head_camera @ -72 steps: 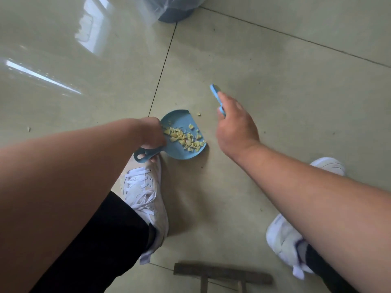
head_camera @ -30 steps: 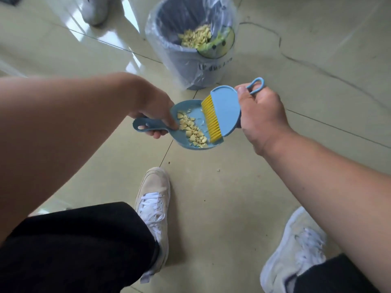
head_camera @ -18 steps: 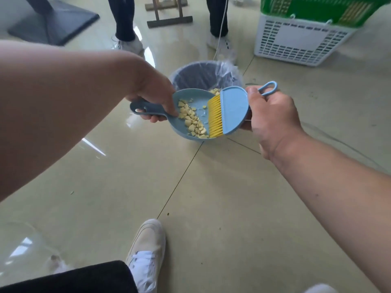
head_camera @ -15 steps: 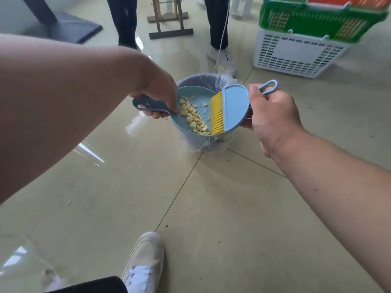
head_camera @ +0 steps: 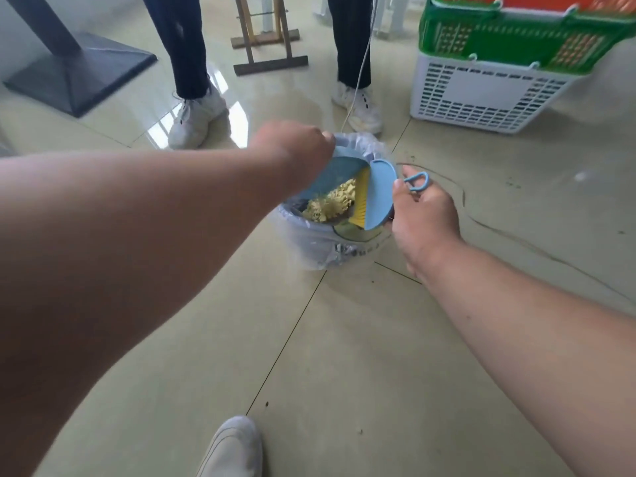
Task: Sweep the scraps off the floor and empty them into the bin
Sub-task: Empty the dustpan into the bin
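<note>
Since half a second ago you have tipped the dustpan point(head_camera: 339, 173) over, so its underside now faces you and its mouth points down into the bin point(head_camera: 320, 242); before, it was held level above the rim with the scraps lying in it. Those scraps point(head_camera: 332, 201), pale yellow bits, now show as a heap below the pan's edge, inside the bin. Whether any are left in the pan you cannot tell from here.

Your left hand point(head_camera: 292, 146) is curled round the dustpan's handle, knuckles up, with the handle itself hidden under the fist. Your right hand point(head_camera: 421, 210) grips the brush point(head_camera: 380, 194) by its handle, thumb along the top beside the loop, fingers wrapped underneath. The brush stands on edge against the right side of the pan, its yellow bristles point(head_camera: 361, 197) pointing into the bin next to the scraps.

The bin stands on the floor point(head_camera: 344, 356) at a tile joint, lined with a clear bag point(head_camera: 309, 249) that folds over the rim and hangs down the outside. Your own shoe point(head_camera: 234, 449) shows at the bottom edge.

Beyond the bin a second person stands with both legs point(head_camera: 186, 46) in dark trousers and white shoes, one foot just behind the bin. A thin cord point(head_camera: 358, 74) hangs down by the right leg. Further back are a wooden stand point(head_camera: 268, 60), a dark flat base point(head_camera: 75, 74) at the left, and at the right a white basket point(head_camera: 481, 94) with a green basket point(head_camera: 516, 39) stacked on it.
</note>
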Demonstrator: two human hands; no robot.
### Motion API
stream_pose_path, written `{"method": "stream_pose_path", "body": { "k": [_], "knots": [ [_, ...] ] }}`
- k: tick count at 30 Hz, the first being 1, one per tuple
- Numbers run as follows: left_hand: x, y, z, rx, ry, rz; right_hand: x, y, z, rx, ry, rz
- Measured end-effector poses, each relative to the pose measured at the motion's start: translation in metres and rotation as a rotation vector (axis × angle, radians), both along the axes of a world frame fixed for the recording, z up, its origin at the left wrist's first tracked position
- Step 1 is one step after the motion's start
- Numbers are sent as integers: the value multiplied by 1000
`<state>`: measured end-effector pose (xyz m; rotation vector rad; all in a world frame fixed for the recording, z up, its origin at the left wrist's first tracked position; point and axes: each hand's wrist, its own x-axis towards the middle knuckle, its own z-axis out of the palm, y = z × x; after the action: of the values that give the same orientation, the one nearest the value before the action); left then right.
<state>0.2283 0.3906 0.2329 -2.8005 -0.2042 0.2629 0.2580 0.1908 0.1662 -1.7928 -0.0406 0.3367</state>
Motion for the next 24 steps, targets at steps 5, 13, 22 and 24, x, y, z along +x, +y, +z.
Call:
{"method": "stream_pose_path", "body": {
  "k": [5, 13, 22, 24],
  "knots": [
    [-7, 1, -6, -8, -79, -23, 4, -6, -8, 47, 0, 19],
    [-34, -2, 12, -461, -196, 344, -15, -29, 29, 344, 193, -174],
    [-111, -43, 23, -975, 78, 382, -73, -111, 65, 452, 301, -181],
    [-132, -57, 13, -1013, 150, 380, -92, -126, 57, 409, 354, -170]
  ]
}}
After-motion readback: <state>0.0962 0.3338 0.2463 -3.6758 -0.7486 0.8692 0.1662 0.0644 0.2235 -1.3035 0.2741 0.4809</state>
